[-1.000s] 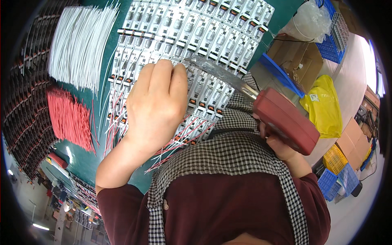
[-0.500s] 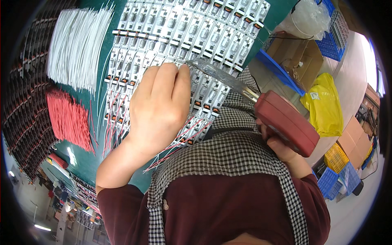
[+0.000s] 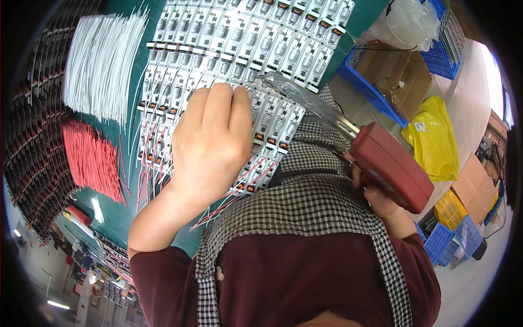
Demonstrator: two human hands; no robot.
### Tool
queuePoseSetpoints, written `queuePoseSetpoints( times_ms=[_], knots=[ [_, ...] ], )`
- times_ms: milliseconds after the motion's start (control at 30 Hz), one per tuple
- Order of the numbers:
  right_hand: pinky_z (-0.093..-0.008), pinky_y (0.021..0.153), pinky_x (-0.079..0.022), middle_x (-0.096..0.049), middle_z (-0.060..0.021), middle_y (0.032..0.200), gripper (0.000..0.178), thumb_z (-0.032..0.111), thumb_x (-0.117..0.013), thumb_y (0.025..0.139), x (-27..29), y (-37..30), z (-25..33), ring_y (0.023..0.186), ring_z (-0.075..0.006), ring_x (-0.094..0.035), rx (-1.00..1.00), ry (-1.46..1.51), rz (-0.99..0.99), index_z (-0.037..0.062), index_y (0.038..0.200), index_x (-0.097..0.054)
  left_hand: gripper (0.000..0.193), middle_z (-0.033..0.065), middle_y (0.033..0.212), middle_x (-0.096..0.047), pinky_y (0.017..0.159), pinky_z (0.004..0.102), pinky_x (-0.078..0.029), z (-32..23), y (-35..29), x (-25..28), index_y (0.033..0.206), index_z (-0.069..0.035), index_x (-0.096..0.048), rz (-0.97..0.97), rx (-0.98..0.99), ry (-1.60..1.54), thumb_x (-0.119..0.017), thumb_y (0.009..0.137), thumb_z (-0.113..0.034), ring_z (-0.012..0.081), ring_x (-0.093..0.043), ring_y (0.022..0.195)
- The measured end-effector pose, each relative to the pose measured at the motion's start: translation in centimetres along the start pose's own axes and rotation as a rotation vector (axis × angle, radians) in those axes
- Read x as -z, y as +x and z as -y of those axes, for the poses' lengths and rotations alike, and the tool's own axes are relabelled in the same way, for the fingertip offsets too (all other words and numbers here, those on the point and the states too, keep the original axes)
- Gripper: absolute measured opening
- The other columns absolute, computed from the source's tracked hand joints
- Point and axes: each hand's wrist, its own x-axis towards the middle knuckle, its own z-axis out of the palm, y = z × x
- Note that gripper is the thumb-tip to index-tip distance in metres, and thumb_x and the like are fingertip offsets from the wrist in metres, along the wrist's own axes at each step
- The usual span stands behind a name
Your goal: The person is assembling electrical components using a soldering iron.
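Rows of white circuit boards (image 3: 239, 32) with clear and orange parts lie joined in panels on the green table. My left hand (image 3: 212, 136) rests over the middle of the boards, back up, its fingers curled down close together; whatever they pinch is hidden beneath them. In my right hand (image 3: 376, 196) is a dark red soldering gun (image 3: 395, 166), its grip mostly out of sight under the body. Its shiny wrapped barrel (image 3: 310, 103) points up and left, the dark tip over the boards just beyond my left fingers. Red and white wires (image 3: 150, 169) trail from the nearest boards.
Bundles of white wires (image 3: 101, 65) and red wires (image 3: 92, 158) lie left on the green table (image 3: 139, 109). Dark stacked boards (image 3: 32, 120) stand farther left. To the right are a blue crate (image 3: 376, 92) with cardboard, a yellow bag (image 3: 433, 141) and more plastic crates (image 3: 438, 242).
The soldering gun has shifted a little to the right, its tip slightly away from my left fingers. My left hand has hardly moved. The boards sit slightly farther left.
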Motion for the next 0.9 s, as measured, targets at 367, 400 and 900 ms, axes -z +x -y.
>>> queuePoseSetpoints(
  times_ms=[367, 400, 900],
  knots=[
    [-0.0332, 0.08, -0.05, -0.055, -0.0223, 0.116, 0.054, 0.03, -0.074, 0.07, -1.2, 1.2, 1.0, 0.098, -0.031, -0.061, -0.086, 0.241, -0.074, -0.0043, 0.108, -0.057, 0.021, 0.007, 0.071, -0.045, 0.05, 0.0275, -0.042, -0.2, -0.1, -0.2, 0.084, 0.003, -0.058, -0.042, 0.002, 0.035, -0.056, 0.063, -0.001, 0.0187, -0.047, 0.063],
    [-0.0329, 0.078, -0.051, -0.055, -0.0207, 0.115, 0.057, 0.031, -0.074, 0.07, -1.1, 1.4, 0.9, 0.096, -0.0291, -0.062, 0.02, 0.132, -0.075, -0.0048, 0.11, -0.055, 0.022, 0.0069, 0.071, -0.044, 0.05, 0.0273, -0.042, -0.2, -0.1, -0.2, 0.084, 0.003, -0.058, -0.031, 0.002, 0.035, -0.056, 0.063, -0.001, 0.0186, -0.047, 0.063],
    [-0.0331, 0.087, -0.043, -0.057, -0.0164, 0.111, 0.067, 0.036, -0.073, 0.072, -0.2, -2.0, -1.3, 0.092, -0.0246, -0.06, -0.078, 0.105, 0.0, -0.0043, 0.12, -0.049, 0.025, 0.0074, 0.076, -0.048, 0.052, 0.0283, -0.043, -0.2, 0.0, 0.0, 0.085, 0.003, -0.058, -0.043, 0.002, 0.033, -0.056, 0.061, -0.001, 0.0193, -0.049, 0.064]
  ],
)
